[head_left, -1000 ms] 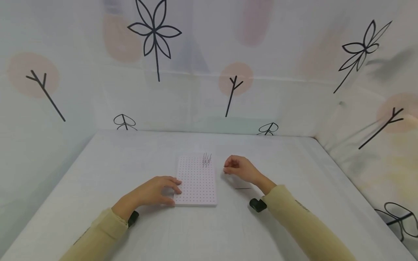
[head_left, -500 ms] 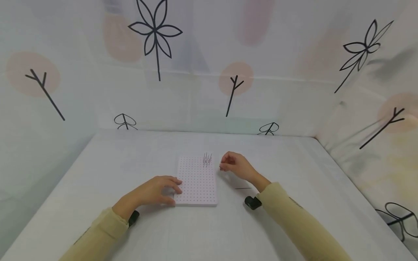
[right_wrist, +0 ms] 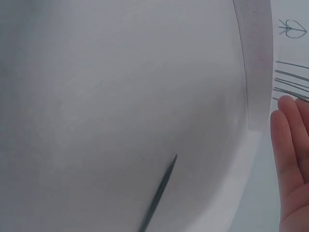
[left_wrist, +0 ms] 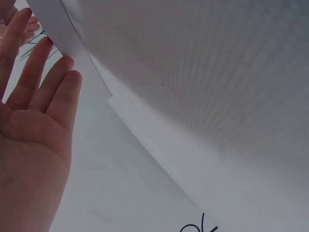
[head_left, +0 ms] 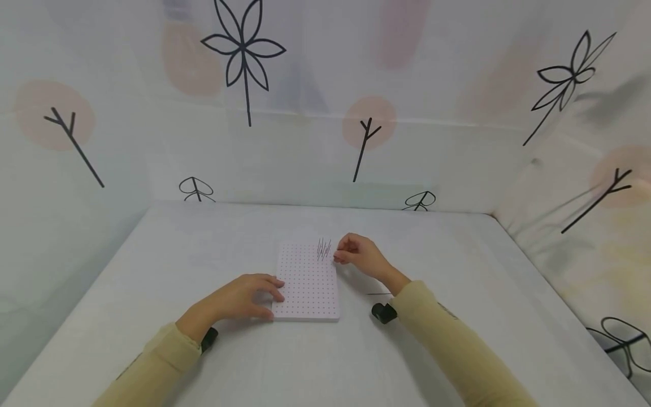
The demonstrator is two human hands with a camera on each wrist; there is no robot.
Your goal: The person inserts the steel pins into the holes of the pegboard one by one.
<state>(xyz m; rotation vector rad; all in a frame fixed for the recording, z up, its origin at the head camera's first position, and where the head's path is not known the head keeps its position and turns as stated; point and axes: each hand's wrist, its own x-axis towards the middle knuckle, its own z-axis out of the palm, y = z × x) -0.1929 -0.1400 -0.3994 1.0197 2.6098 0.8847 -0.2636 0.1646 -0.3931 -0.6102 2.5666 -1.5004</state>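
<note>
A white board [head_left: 305, 282] with rows of small dots or holes lies in the middle of the table. Several thin dark sticks [head_left: 323, 249] stand slanted at its far right corner. My left hand [head_left: 249, 297] rests at the board's left edge, fingers spread and relaxed; the left wrist view shows its fingertips [left_wrist: 72, 79] against the edge. My right hand [head_left: 361, 254] is beside the board's far right edge, near the sticks. Its thumb and fingers pinch what looks like a thin dark stick, almost fully hidden. Another pointed stick [right_wrist: 159, 193] lies on the table below the right wrist.
The white table [head_left: 229, 362] meets a cloth backdrop [head_left: 305, 158] with line-drawn flowers and twigs at the back and sides. A dark camera [head_left: 383, 312] sits under the right wrist, another [head_left: 209, 340] under the left.
My right hand has moved left and slightly away from me, up to the board's far right edge. The left hand and board have stayed put.
</note>
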